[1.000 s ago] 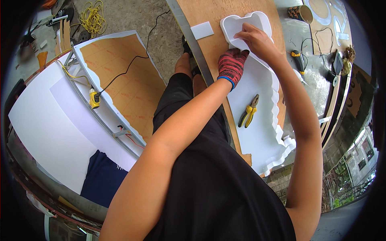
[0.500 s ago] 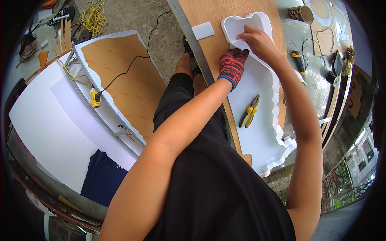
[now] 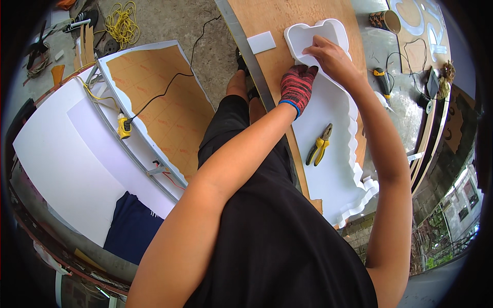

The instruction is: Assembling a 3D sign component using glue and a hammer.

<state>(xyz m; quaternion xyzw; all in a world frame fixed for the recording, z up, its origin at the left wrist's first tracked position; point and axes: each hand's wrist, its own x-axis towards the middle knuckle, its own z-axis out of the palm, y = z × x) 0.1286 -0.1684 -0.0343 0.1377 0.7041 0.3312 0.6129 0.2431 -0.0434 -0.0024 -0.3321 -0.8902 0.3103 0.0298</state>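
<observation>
On the workbench lies a long white panel [image 3: 328,154] with a thin raised white strip [image 3: 353,118] bent in waves along its far edge. The strip curls round the panel's top end in a rounded, lobed wall. My left hand [image 3: 298,84], in a red and black knit glove, has its fingers pressed together on the wall's near side, pinching the strip. Bare, my right hand [image 3: 328,56] reaches over the wall with curled fingers down by the panel inside. Whether it holds something small is hidden. Pliers [image 3: 319,145] with yellow and black handles lie on the panel.
A small white rectangular piece [image 3: 261,42] rests on the plywood [image 3: 246,15]. Beyond are a glue gun [image 3: 382,82], a paper cup [image 3: 385,20] and black cable. To the left stands a large white framed panel [image 3: 67,154] with a yellow plug connector [image 3: 124,127].
Both hands stay at the lobed end, with my right fingers shifted only slightly. The whole view has moved a little; the pliers lie where they were.
</observation>
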